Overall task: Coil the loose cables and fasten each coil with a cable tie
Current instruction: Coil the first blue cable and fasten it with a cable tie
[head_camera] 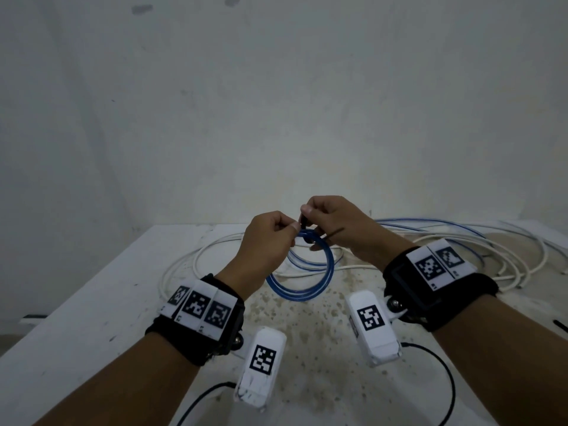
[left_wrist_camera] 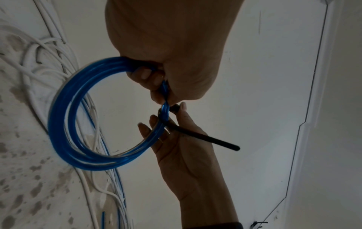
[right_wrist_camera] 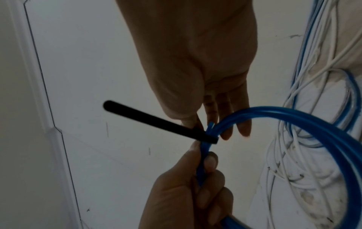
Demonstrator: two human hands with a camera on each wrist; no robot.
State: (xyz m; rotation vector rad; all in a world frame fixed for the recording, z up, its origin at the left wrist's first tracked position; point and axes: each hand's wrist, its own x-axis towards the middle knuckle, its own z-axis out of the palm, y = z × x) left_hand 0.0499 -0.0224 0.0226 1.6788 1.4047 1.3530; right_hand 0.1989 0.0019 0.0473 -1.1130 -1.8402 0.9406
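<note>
A blue cable coil (head_camera: 307, 292) hangs in the air above the white table (head_camera: 92, 302). My left hand (head_camera: 292, 230) grips the top of the blue coil (left_wrist_camera: 64, 124) with curled fingers. A black cable tie (left_wrist_camera: 205, 138) is wrapped round the strands right beside that grip, its tail sticking out free. My right hand (head_camera: 307, 215) pinches the tie's (right_wrist_camera: 149, 119) head at the coil (right_wrist_camera: 293, 117) with thumb and forefinger; its other fingers lie straight behind the strands. The left hand (right_wrist_camera: 203, 164) comes in from below in the right wrist view, and the right hand (left_wrist_camera: 176, 111) from below in the left wrist view.
Loose white cables (head_camera: 196, 259) and blue cables (head_camera: 445, 226) sprawl over the back and right of the table. A pale wall (head_camera: 276, 103) stands right behind. The table's left edge (head_camera: 76, 290) runs diagonally. A small black object (head_camera: 561, 325) lies at the far right.
</note>
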